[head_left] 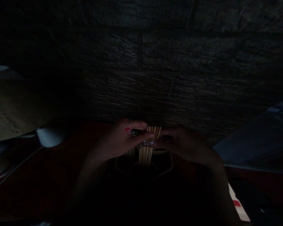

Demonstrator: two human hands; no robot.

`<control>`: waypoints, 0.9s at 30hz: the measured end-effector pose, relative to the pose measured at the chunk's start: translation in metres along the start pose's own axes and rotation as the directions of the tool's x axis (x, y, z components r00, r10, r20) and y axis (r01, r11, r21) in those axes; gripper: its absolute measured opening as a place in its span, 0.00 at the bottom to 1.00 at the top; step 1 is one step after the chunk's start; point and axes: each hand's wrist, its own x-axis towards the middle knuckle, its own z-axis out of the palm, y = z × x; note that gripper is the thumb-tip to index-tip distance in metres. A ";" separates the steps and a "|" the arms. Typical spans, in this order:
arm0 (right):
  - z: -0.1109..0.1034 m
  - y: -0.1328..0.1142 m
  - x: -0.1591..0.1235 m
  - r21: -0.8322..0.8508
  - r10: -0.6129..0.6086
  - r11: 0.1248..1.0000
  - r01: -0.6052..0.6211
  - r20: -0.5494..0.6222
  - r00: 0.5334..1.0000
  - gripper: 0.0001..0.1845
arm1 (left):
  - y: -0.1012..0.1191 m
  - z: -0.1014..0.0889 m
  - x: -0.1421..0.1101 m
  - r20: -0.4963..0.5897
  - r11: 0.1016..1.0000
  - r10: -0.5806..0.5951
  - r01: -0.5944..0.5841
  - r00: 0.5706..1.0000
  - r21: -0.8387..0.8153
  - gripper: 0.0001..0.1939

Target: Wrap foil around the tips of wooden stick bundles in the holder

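Observation:
In dim light, a bundle of slim wooden sticks (145, 156), much like chopsticks, stands nearly upright between my hands. Shiny clear wrapping (147, 143) crosses it partway up. My left hand (120, 138) is closed on the bundle, its thumb lying across the front; a small red mark shows near the thumb's base. From the other side, my right hand (182, 144) pinches the bundle at the wrapping, with its fingertips partly in shadow. Below, the sticks' lower ends reach over a dark container with an angular rim (172, 164). Its inside is too dark to make out.
A dark textured brick wall (141, 53) rises behind my hands. At left are a brown printed package (14, 113), a white cup-shaped object (49, 138) and a thin pale cord (20, 164) over the reddish surface (49, 179). A grey-blue panel (257, 138) slants at right.

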 end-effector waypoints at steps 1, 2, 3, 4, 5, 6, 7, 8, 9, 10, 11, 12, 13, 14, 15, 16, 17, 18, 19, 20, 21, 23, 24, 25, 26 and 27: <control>0.000 0.000 0.000 0.020 0.007 1.000 -0.007 0.009 1.000 0.14 | 0.000 0.000 0.000 0.006 1.000 0.000 0.000 1.000 0.003 0.06; 0.000 0.000 0.001 0.036 0.018 0.999 -0.019 0.015 1.000 0.13 | -0.001 0.000 0.001 0.013 1.000 -0.002 0.002 1.000 0.005 0.06; 0.000 0.000 0.001 0.050 0.027 0.998 -0.028 0.019 0.999 0.13 | -0.001 0.000 0.001 0.016 1.000 -0.001 0.001 1.000 0.003 0.06; 0.000 0.000 0.002 0.062 0.033 0.997 -0.034 0.023 0.999 0.13 | -0.002 -0.001 0.001 0.022 1.000 0.001 -0.001 1.000 -0.001 0.06; 0.000 0.000 0.002 0.075 0.035 0.996 -0.037 0.028 0.999 0.13 | -0.002 -0.001 0.002 0.029 1.000 0.004 -0.004 1.000 -0.007 0.06; 0.000 0.000 0.002 0.084 0.032 0.996 -0.035 0.032 0.999 0.13 | -0.002 -0.001 0.002 0.038 1.000 0.006 -0.006 0.999 -0.012 0.06; 0.000 0.000 0.002 0.088 0.027 0.996 -0.030 0.034 0.999 0.13 | -0.003 0.000 0.002 0.050 1.000 0.005 -0.004 0.999 -0.015 0.06; 0.000 0.001 0.002 0.085 0.021 0.996 -0.024 0.035 0.999 0.14 | -0.003 0.000 0.002 0.061 1.000 0.001 0.000 0.998 -0.019 0.06; 0.000 0.001 0.002 0.080 0.014 0.997 -0.016 0.034 0.999 0.14 | -0.003 0.000 0.002 0.066 1.000 -0.004 0.006 0.998 -0.025 0.06; 0.000 0.001 0.001 0.074 0.013 0.997 -0.015 0.033 0.999 0.14 | -0.002 0.000 0.002 0.069 0.999 -0.010 0.012 0.998 -0.034 0.06; 0.000 0.001 0.001 0.072 0.013 0.997 -0.016 0.033 0.999 0.14 | -0.002 0.000 0.002 0.067 0.999 -0.014 0.017 0.998 -0.042 0.05; 0.000 0.001 0.000 0.073 0.014 0.997 -0.017 0.034 0.999 0.14 | -0.002 0.000 0.001 0.064 0.999 -0.020 0.023 0.998 -0.047 0.05; 0.000 0.001 0.000 0.076 0.017 0.997 -0.020 0.035 0.999 0.14 | -0.002 0.000 0.001 0.058 0.999 -0.024 0.027 0.998 -0.045 0.05; 0.000 0.000 0.000 0.081 0.022 0.996 -0.025 0.034 0.999 0.13 | -0.001 0.000 0.001 0.055 0.999 -0.028 0.030 0.998 -0.038 0.05; 0.000 0.000 -0.001 0.085 0.034 0.996 -0.036 0.031 0.999 0.13 | -0.001 0.000 0.001 0.058 0.999 -0.031 0.033 0.998 -0.028 0.05; 0.000 0.000 -0.001 0.091 0.044 0.995 -0.047 0.030 0.999 0.13 | -0.001 -0.001 0.001 0.064 0.999 -0.031 0.032 0.997 -0.020 0.06; 0.000 -0.001 -0.001 0.102 0.050 0.993 -0.052 0.029 0.998 0.13 | -0.001 -0.001 0.001 0.069 0.999 -0.030 0.031 0.997 -0.017 0.06; 0.000 -0.001 -0.001 0.112 0.052 0.992 -0.056 0.031 0.998 0.13 | -0.002 -0.001 0.001 0.070 0.999 -0.028 0.029 0.997 -0.018 0.06; 0.000 -0.001 -0.001 0.120 0.055 0.991 -0.058 0.034 0.998 0.13 | -0.002 -0.001 0.000 0.067 0.999 -0.027 0.029 0.997 -0.022 0.06; 0.000 -0.001 -0.001 0.122 0.052 0.991 -0.056 0.037 0.998 0.13 | -0.002 -0.001 0.000 0.063 0.999 -0.028 0.030 0.998 -0.024 0.05; 0.000 -0.001 -0.001 0.119 0.049 0.991 -0.053 0.035 0.998 0.13 | -0.003 -0.001 0.000 0.058 0.999 -0.028 0.030 0.998 -0.026 0.05; 0.000 -0.001 -0.001 0.108 0.045 0.993 -0.048 0.027 0.999 0.13 | -0.003 -0.001 0.000 0.053 0.999 -0.030 0.031 0.998 -0.024 0.05; 0.000 -0.001 -0.001 0.105 0.042 0.994 -0.044 0.026 0.999 0.13 | -0.003 -0.001 0.000 0.056 0.999 -0.031 0.032 0.998 -0.017 0.05; 0.000 -0.001 0.000 0.104 0.037 0.994 -0.040 0.026 0.999 0.13 | -0.003 -0.001 0.000 0.061 0.999 -0.033 0.033 0.998 -0.012 0.05; 0.000 -0.001 0.000 0.103 0.035 0.994 -0.037 0.027 0.999 0.13 | -0.003 -0.001 0.000 0.064 0.999 -0.034 0.035 0.997 -0.011 0.05; 0.000 -0.001 0.000 0.099 0.035 0.994 -0.038 0.025 0.999 0.13 | -0.003 -0.001 0.000 0.066 0.999 -0.036 0.037 0.997 -0.014 0.05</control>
